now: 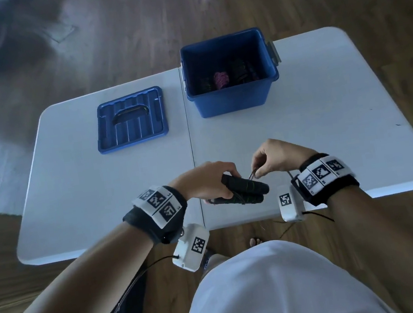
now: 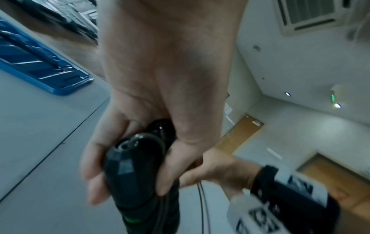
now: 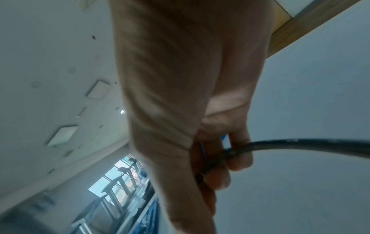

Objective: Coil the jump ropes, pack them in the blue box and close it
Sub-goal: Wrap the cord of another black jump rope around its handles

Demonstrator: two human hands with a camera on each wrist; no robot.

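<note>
My left hand (image 1: 212,184) grips the two black handles of a jump rope (image 1: 247,190) held side by side over the table's near edge; thin cord is wound round them. In the left wrist view the handles (image 2: 136,167) sit in the curled fingers (image 2: 94,158). My right hand (image 1: 272,159) pinches the loose black cord (image 1: 254,173) just right of the handles; the right wrist view shows that cord (image 3: 300,144) running through the fingertips (image 3: 240,156). The open blue box (image 1: 234,99) stands at the table's far side with coiled ropes (image 1: 221,80) inside. Its blue lid (image 1: 131,119) lies flat to the left.
The white folding table (image 1: 98,184) has a seam down its middle. Wooden floor surrounds it, and my lap in white cloth (image 1: 272,293) is below the near edge. Wrist camera units hang under both wrists.
</note>
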